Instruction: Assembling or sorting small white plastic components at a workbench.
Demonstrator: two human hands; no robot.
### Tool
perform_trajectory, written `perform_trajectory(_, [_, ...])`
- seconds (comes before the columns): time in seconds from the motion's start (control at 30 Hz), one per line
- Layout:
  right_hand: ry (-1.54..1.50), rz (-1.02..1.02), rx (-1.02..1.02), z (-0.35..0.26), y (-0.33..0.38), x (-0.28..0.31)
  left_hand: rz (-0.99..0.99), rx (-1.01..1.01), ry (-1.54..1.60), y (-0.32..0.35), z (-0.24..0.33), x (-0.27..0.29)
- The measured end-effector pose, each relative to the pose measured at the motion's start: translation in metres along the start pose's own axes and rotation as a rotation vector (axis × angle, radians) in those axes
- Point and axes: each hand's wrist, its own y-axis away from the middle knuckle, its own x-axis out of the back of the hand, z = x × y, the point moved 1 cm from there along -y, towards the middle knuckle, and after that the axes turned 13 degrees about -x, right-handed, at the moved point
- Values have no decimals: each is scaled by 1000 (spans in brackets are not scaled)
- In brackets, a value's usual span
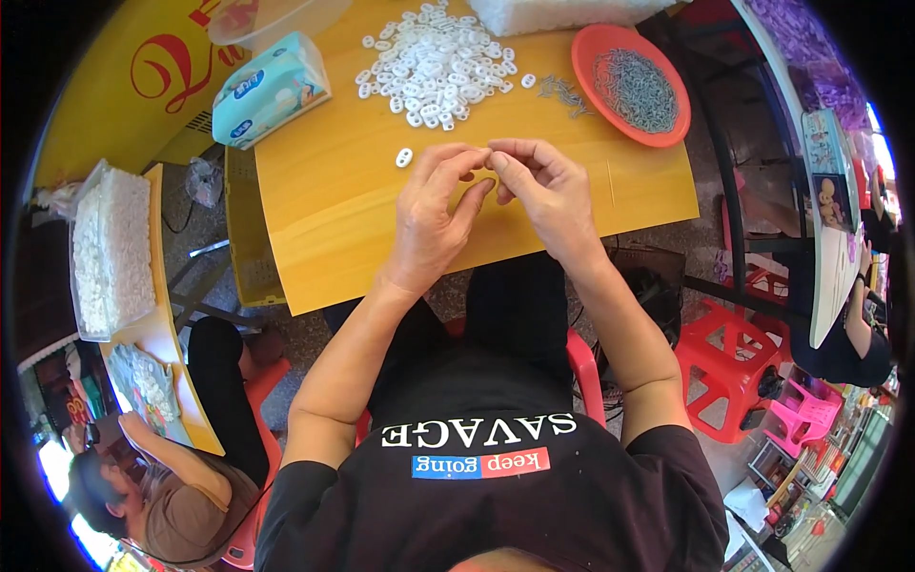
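Note:
My left hand (431, 217) and my right hand (556, 198) meet over the near part of the yellow table (334, 234). Both are closed, with fingertips pinched together at one spot. Whatever sits between the fingertips is too small and too covered to name. Just beyond my left hand lies a single white oval piece (404, 157) with two dark holes. Farther off is a heap of the same white pieces (438, 67). To the far right, a red bowl (583, 84) holds many thin grey metal screws or nails (637, 91), and a few loose ones (564, 93) lie beside it.
A pale blue tissue pack (272, 91) stands at the table's far left, near a clear plastic tub (276, 21). A thin stick (611, 181) lies right of my hand. Another person (162, 486) sits at a side table on the left. Red stools (729, 367) stand on the right.

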Motion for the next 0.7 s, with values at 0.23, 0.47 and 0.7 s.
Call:
perform_trajectory(0.23, [90,4,130,6,12,1,97,15,89,3,-14,-8])
perform_trajectory(0.47, [751,264,240,-2,-15,42,209,447,577,6,-19,-8])
perform_trajectory(0.7, [1159,353,429,-19,-44,60,159,472,520,5,-22,-9])
